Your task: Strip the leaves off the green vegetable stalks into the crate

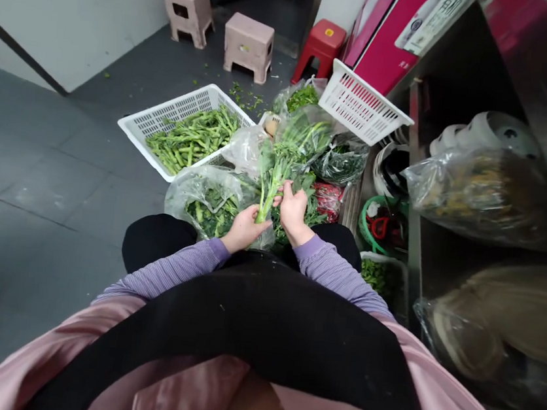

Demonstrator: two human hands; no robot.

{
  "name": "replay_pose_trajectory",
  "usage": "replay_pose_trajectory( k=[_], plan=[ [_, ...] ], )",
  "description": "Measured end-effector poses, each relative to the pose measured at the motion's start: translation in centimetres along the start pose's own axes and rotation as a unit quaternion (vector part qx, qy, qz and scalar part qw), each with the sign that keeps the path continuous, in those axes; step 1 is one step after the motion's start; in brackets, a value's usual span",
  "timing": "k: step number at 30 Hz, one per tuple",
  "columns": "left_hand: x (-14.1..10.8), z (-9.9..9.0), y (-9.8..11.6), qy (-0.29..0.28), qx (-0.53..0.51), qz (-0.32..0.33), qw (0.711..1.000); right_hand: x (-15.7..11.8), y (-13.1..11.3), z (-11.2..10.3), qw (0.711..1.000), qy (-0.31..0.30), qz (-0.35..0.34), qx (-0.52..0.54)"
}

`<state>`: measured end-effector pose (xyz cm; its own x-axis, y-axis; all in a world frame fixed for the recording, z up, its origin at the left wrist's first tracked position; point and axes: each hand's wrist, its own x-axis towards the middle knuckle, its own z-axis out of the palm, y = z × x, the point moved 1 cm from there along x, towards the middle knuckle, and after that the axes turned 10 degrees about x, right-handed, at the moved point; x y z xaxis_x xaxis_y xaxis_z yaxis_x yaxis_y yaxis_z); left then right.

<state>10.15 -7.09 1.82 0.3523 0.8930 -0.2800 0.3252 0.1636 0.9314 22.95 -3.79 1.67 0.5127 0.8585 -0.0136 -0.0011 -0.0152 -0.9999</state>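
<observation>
A leafy green vegetable stalk (272,182) stands upright between my hands, its leaves pointing away from me. My left hand (245,228) is closed round its thick lower end. Beside the stem, at middle height, my right hand (292,210) is pinched on its side shoots or leaves. Under and around my hands lie more leafy greens (213,211) in an open clear plastic bag (180,193). Cut green stems (192,136) fill part of a white slotted basket (137,125) at the left, beyond my left hand.
A tilted white basket (364,107) rests over bagged greens (340,160). Two pink stools (249,41) and a red stool (324,43) stand at the back. Shelves with a plastic bag (483,189) line the right. Near my right knee is a green basket (364,222).
</observation>
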Motion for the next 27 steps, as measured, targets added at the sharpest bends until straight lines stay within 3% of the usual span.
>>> replay_pose_trajectory(
  k=[2,4,5,6,8,11,14,16,18,23,27],
  plan=[
    [0.1,-0.3,0.6,-0.043,-0.110,-0.041,0.992,-0.5,0.6,-0.7,0.987,-0.069,-0.088,-0.111],
    [0.6,-1.5,1.2,-0.030,-0.217,-0.050,0.974,-1.3,1.1,-1.5,0.962,-0.150,-0.152,-0.172],
    [1.0,-2.4,1.3,-0.020,-0.266,-0.047,0.963,-1.7,1.2,-1.9,0.961,-0.167,-0.148,-0.165],
    [1.4,-3.2,1.4,-0.023,-0.308,-0.042,0.950,-1.9,1.3,-2.2,0.971,-0.168,-0.104,-0.130],
    [1.8,-4.6,1.3,-0.085,-0.367,-0.037,0.926,-1.7,1.2,-2.4,0.987,-0.148,0.048,-0.029],
    [1.5,-4.9,0.9,-0.216,-0.393,-0.047,0.893,-0.4,0.2,-1.8,0.950,-0.160,0.242,0.114],
    [0.7,-3.9,0.5,-0.269,-0.372,-0.044,0.887,0.8,-1.7,-0.9,0.904,-0.169,0.270,0.287],
    [0.4,-3.1,0.4,-0.249,-0.333,-0.025,0.909,1.0,-2.7,-0.4,0.885,-0.142,0.246,0.369],
    [0.3,-2.6,0.4,-0.203,-0.276,-0.001,0.939,0.6,-3.3,0.0,0.891,-0.111,0.219,0.381],
    [0.5,-2.0,0.5,-0.069,-0.107,0.011,0.992,-0.5,-3.1,0.8,0.954,-0.075,0.144,0.253],
    [0.4,-1.8,0.5,-0.019,-0.021,-0.008,1.000,-0.2,-1.7,1.8,0.983,-0.021,0.077,0.164]
  ],
)
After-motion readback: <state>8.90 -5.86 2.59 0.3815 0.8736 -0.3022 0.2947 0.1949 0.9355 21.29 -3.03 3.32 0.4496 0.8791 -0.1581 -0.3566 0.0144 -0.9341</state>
